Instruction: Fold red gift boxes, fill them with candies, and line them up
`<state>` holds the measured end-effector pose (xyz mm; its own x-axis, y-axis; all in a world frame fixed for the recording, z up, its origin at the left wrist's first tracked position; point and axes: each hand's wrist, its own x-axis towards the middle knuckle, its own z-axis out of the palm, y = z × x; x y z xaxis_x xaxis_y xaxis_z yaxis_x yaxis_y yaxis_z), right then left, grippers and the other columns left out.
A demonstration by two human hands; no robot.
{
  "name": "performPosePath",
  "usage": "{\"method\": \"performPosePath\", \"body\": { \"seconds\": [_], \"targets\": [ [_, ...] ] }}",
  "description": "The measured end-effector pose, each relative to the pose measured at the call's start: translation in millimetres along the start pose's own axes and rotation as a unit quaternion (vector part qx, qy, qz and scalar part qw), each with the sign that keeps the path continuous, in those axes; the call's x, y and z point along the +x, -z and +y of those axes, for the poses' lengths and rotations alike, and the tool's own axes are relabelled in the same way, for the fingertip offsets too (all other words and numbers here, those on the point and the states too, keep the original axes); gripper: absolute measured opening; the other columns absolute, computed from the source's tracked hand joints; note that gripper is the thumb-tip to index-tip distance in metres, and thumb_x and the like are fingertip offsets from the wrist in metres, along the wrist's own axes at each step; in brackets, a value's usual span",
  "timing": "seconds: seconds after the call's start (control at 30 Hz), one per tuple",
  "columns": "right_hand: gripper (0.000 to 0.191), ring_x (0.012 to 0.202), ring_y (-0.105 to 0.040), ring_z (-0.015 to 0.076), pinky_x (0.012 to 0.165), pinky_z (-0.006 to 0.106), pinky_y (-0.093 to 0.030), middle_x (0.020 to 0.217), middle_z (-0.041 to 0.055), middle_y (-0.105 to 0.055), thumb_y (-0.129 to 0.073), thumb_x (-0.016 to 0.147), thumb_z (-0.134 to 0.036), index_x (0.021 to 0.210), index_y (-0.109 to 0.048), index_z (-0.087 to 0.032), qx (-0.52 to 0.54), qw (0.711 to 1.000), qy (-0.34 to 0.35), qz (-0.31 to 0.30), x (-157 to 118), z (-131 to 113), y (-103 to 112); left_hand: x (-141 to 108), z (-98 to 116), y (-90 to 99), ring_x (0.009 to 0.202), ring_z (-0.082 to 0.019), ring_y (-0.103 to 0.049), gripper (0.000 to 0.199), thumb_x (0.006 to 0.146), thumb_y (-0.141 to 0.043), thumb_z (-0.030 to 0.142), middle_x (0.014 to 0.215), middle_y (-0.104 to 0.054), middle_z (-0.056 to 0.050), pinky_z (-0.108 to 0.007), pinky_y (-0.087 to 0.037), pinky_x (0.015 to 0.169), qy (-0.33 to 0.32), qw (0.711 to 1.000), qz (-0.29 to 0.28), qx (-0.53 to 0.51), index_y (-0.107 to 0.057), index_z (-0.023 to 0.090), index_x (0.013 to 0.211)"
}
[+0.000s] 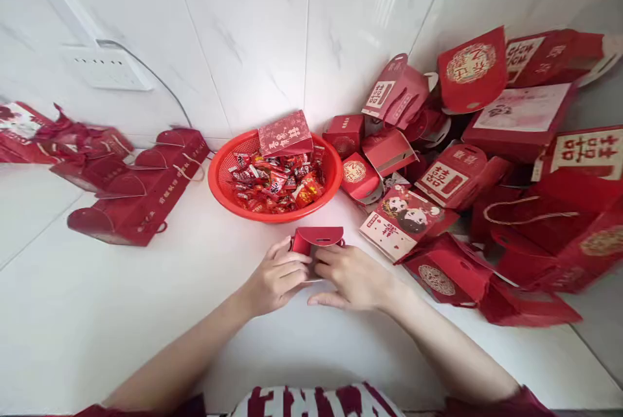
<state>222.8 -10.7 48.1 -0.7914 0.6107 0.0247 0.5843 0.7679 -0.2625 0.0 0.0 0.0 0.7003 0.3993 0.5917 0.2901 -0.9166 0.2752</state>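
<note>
A small red paper gift box (320, 235) stands on the white counter in front of me, its slotted flap raised on the far side and its near side open. My left hand (280, 277) grips the box's left side, the fingers curled round its edge. On the right, my right hand (351, 276) has its fingers bent at the box's opening and right wall, with the thumb stretched out below. Part of the box is hidden behind both hands. Just beyond it is a red plastic basket (217, 191) of wrapped candies (276, 181), with a flat-sided red box (286, 134) resting on top.
Red gift boxes (445, 174) are heaped on the right, reaching close to my right forearm. A row of folded red boxes with cord handles (146, 193) stands on the left. Behind the counter (160, 287), a tiled wall carries a socket panel (104, 68) and a grey cable (160, 76).
</note>
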Motion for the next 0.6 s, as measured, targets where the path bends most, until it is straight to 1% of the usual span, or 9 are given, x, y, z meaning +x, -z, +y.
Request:
{"method": "performPosePath", "body": {
  "seconds": [0.07, 0.13, 0.23, 0.3, 0.37, 0.43, 0.5, 0.53, 0.6],
  "targets": [
    [0.056, 0.091, -0.063, 0.0242, 0.080, 0.039, -0.051, 0.104, 0.0089, -0.065, -0.037, 0.099, -0.062, 0.104, -0.068, -0.015, 0.009, 1.000, -0.012, 0.010, -6, -2, 10, 0, 0, 2.0, 0.104, -0.018, -0.068, 0.009, 0.094, -0.058, 0.015, 0.090, -0.076, 0.000, -0.043, -0.031, 0.117, 0.009, 1.000, 0.016, 0.001, -0.065, 0.020, 0.098],
    [0.053, 0.094, -0.062, 0.0227, 0.080, 0.037, -0.050, 0.110, 0.0086, -0.063, -0.034, 0.101, -0.059, 0.113, -0.066, -0.018, 0.016, 0.999, -0.016, 0.025, -11, -3, 18, -1, 0, 2.5, 0.105, -0.018, -0.068, 0.009, 0.094, -0.058, 0.015, 0.091, -0.076, -0.001, -0.042, -0.035, 0.114, 0.013, 1.000, 0.025, 0.005, -0.065, 0.019, 0.097],
    [0.050, 0.098, -0.060, 0.0217, 0.074, 0.032, -0.048, 0.115, 0.0092, -0.061, -0.035, 0.102, -0.058, 0.119, -0.064, -0.021, 0.023, 0.998, -0.008, 0.054, -16, -3, 25, -3, 1, 0.5, 0.101, -0.018, -0.069, 0.006, 0.092, -0.061, 0.016, 0.091, -0.076, -0.001, -0.038, -0.043, 0.102, 0.009, 0.999, 0.026, 0.017, -0.065, 0.018, 0.097],
    [0.050, 0.100, -0.059, 0.0224, 0.072, 0.031, -0.046, 0.110, 0.0098, -0.062, -0.036, 0.101, -0.058, 0.111, -0.066, -0.019, 0.010, 0.996, -0.004, 0.083, -19, -1, 27, -4, 2, -1.1, 0.096, -0.018, -0.070, 0.004, 0.091, -0.063, 0.018, 0.089, -0.076, -0.001, -0.035, -0.045, 0.091, 0.011, 0.999, 0.023, 0.027, -0.065, 0.018, 0.094],
    [0.049, 0.091, -0.059, 0.0213, 0.070, 0.031, -0.043, 0.097, 0.0085, -0.064, -0.035, 0.103, -0.054, 0.098, -0.067, -0.017, -0.009, 0.994, -0.032, 0.102, -22, 2, 28, -2, 3, -1.6, 0.093, -0.017, -0.070, 0.002, 0.091, -0.064, 0.019, 0.087, -0.076, 0.000, -0.034, -0.045, 0.084, 0.011, 0.999, 0.020, 0.033, -0.066, 0.019, 0.092],
    [0.046, 0.080, -0.058, 0.0192, 0.067, 0.031, -0.040, 0.083, 0.0062, -0.063, -0.036, 0.105, -0.048, 0.088, -0.066, -0.016, -0.023, 0.991, -0.085, 0.103, -23, 4, 28, 0, 3, -1.0, 0.093, -0.017, -0.070, 0.003, 0.091, -0.065, 0.019, 0.091, -0.078, -0.001, -0.033, -0.045, 0.081, 0.004, 0.999, 0.020, 0.030, -0.066, 0.019, 0.093],
    [0.042, 0.074, -0.057, 0.0178, 0.066, 0.030, -0.039, 0.076, 0.0045, -0.063, -0.040, 0.105, -0.043, 0.082, -0.064, -0.016, -0.020, 0.988, -0.120, 0.093, -24, 6, 30, 3, 3, -0.3, 0.096, -0.017, -0.070, 0.006, 0.090, -0.065, 0.018, 0.098, -0.078, -0.002, -0.033, -0.047, 0.082, -0.003, 1.000, 0.021, 0.023, -0.067, 0.020, 0.095],
    [0.040, 0.073, -0.057, 0.0175, 0.065, 0.030, -0.038, 0.075, 0.0038, -0.063, -0.043, 0.104, -0.043, 0.081, -0.064, -0.017, -0.010, 0.989, -0.121, 0.086, -25, 7, 32, 4, 3, -0.2, 0.097, -0.017, -0.070, 0.008, 0.090, -0.065, 0.017, 0.100, -0.078, -0.002, -0.032, -0.048, 0.082, -0.005, 1.000, 0.022, 0.019, -0.068, 0.020, 0.096],
    [0.037, 0.073, -0.058, 0.0170, 0.067, 0.030, -0.039, 0.076, 0.0027, -0.065, -0.047, 0.102, -0.043, 0.083, -0.065, -0.018, 0.023, 0.992, -0.102, 0.071, -28, 10, 36, 4, 2, -0.7, 0.097, -0.017, -0.070, 0.010, 0.088, -0.065, 0.016, 0.101, -0.078, -0.002, -0.032, -0.050, 0.081, -0.002, 1.000, 0.024, 0.014, -0.068, 0.021, 0.097]
  ]
}}
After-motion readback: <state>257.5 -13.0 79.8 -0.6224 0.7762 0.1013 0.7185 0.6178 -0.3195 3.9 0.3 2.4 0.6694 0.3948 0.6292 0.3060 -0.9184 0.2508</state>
